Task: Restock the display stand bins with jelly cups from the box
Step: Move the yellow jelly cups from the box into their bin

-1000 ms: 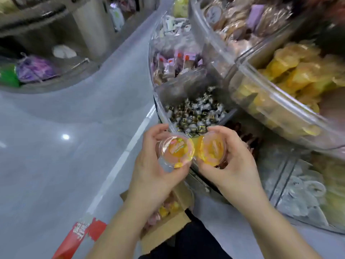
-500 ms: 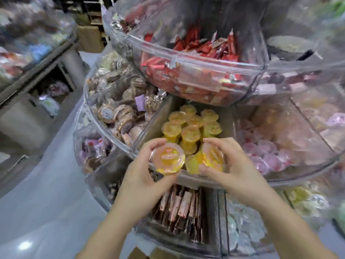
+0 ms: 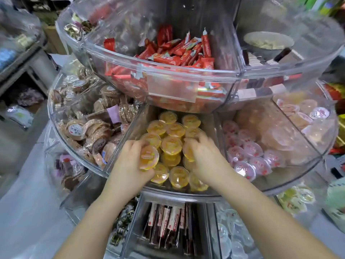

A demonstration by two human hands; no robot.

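We held both hands inside the middle bin [image 3: 128, 128] of orange jelly cups [image 3: 171, 144]. Our left hand [image 3: 128, 165] gripped one jelly cup [image 3: 149, 159] in curled fingers; our right hand [image 3: 207, 159] lay blurred over another cup [image 3: 187, 151], its grasp unclear.

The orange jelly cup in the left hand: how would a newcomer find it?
Start at the clear tiered display stand, middle tier, in the bin of orange jelly cups. At its front left, the left hand grips one orange jelly cup, the only one lifted and tilted.
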